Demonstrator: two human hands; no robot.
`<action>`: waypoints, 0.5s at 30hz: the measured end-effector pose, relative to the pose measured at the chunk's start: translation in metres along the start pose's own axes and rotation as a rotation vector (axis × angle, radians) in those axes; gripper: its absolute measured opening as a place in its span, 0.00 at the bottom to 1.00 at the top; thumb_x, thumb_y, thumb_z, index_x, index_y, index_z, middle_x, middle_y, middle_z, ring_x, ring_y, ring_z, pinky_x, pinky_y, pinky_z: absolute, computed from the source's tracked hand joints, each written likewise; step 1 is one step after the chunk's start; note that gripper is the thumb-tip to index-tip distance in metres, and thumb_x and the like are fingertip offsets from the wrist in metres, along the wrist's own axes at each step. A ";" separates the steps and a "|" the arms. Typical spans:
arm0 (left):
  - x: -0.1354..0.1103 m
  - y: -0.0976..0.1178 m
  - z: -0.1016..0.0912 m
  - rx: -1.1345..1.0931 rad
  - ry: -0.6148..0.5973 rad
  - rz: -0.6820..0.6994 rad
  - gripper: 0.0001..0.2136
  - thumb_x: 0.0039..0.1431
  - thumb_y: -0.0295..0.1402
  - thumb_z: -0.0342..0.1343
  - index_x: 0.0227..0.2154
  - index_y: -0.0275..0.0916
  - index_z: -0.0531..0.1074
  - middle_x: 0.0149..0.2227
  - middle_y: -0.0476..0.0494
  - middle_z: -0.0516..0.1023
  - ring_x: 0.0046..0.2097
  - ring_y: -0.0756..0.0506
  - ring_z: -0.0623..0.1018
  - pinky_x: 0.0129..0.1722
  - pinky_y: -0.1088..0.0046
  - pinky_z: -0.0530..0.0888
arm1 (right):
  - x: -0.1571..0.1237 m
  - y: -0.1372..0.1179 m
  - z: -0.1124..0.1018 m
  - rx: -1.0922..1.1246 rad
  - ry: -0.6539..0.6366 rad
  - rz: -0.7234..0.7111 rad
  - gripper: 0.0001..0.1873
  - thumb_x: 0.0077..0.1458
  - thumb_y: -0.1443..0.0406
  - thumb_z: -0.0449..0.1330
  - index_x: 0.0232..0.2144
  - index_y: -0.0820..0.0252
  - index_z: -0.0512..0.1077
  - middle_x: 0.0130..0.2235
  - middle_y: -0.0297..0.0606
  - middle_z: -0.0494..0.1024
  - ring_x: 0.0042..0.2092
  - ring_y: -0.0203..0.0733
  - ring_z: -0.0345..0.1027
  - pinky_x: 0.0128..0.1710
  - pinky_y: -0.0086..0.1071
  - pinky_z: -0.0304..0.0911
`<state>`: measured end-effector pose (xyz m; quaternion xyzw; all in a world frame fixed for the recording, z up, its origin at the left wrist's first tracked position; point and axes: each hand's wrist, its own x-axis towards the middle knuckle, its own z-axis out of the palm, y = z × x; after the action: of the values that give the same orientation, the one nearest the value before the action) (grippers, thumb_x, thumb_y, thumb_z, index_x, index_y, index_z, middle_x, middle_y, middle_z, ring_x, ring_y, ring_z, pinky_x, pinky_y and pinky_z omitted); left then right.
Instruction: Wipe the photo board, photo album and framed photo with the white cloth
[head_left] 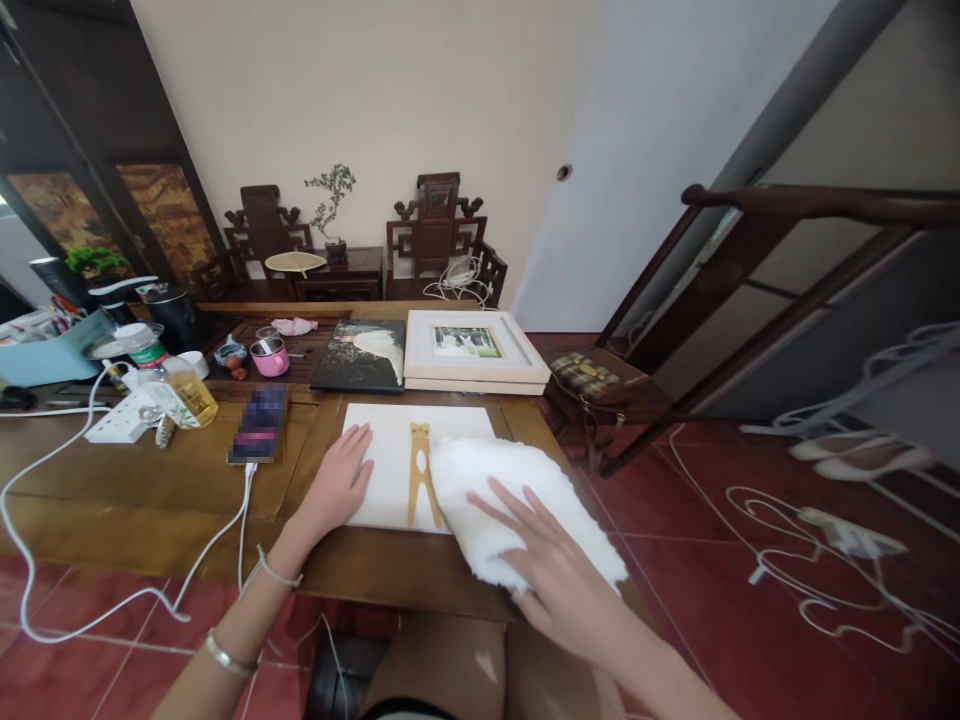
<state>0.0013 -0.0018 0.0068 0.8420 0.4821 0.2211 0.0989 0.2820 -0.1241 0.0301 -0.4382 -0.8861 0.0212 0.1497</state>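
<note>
White cloth (525, 480) lies over the right part of the cat-print board (386, 470), near the front edge of the surface (187, 480); right hand (551, 560) on it, fingers spread. Left hand (339, 485) on board's left edge, fingers close together. Looks mid-job: left part uncovered, amount done unclear.

Cloth (577, 495): thick, fluffy pile, matt and rough, lower right of centre.
Board (382, 480): smooth and matt, mid-view.
Frame (521, 330): pale, wood-like sides, matt and smooth.
Dark panel (337, 350): smooth face with a slight gloss.
Table (180, 500): brown wood with a soft sheen, lower left.
Bottle (196, 395): clear, glossy plastic, left side.
Cup (271, 362): glossy outside, shiny metal inside.
Power strip (120, 418): smooth plastic.
Bangle (223, 655): polished metal, lower left.
Chair (439, 200): dark carved wood, upper middle.
Wall (375, 80): smooth and matt, top.
Floor (675, 575): smooth tile with faint sheen, lower right.
Bag (589, 375): checked, cloth-like face.
</note>
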 end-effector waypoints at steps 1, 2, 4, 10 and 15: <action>0.000 0.000 0.000 0.005 -0.007 -0.001 0.22 0.64 0.33 0.41 0.59 0.32 0.59 0.63 0.35 0.59 0.65 0.40 0.56 0.63 0.55 0.55 | 0.008 0.009 0.000 0.002 -0.002 0.004 0.19 0.38 0.78 0.50 0.30 0.61 0.75 0.64 0.43 0.56 0.66 0.56 0.34 0.61 0.61 0.40; 0.000 0.000 0.000 0.009 -0.013 -0.001 0.22 0.64 0.33 0.41 0.59 0.32 0.58 0.63 0.36 0.59 0.65 0.40 0.56 0.63 0.55 0.55 | 0.019 0.018 0.001 0.003 -0.004 0.012 0.18 0.39 0.78 0.50 0.31 0.61 0.75 0.63 0.44 0.57 0.66 0.56 0.35 0.61 0.61 0.40; 0.000 0.000 0.000 0.014 -0.021 -0.002 0.23 0.64 0.33 0.40 0.60 0.32 0.58 0.63 0.36 0.58 0.65 0.41 0.55 0.63 0.56 0.55 | 0.044 0.039 0.004 0.001 -0.004 0.036 0.17 0.42 0.77 0.51 0.32 0.62 0.75 0.63 0.46 0.58 0.66 0.57 0.37 0.61 0.61 0.41; 0.001 0.005 -0.006 0.040 -0.035 -0.026 0.21 0.63 0.32 0.42 0.58 0.33 0.59 0.63 0.36 0.60 0.64 0.40 0.57 0.61 0.55 0.58 | 0.086 0.068 0.013 -0.025 0.030 0.078 0.20 0.43 0.77 0.51 0.36 0.61 0.74 0.61 0.43 0.61 0.65 0.56 0.40 0.60 0.60 0.41; 0.007 0.010 -0.017 0.081 -0.015 -0.011 0.16 0.59 0.33 0.49 0.50 0.38 0.67 0.57 0.38 0.67 0.58 0.38 0.65 0.54 0.54 0.65 | 0.049 0.037 0.008 -0.040 0.045 0.017 0.16 0.40 0.77 0.50 0.28 0.62 0.74 0.62 0.45 0.58 0.66 0.55 0.36 0.61 0.60 0.40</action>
<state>0.0038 -0.0019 0.0272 0.8444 0.4944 0.1946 0.0694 0.2801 -0.0617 0.0280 -0.4491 -0.8789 -0.0052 0.1607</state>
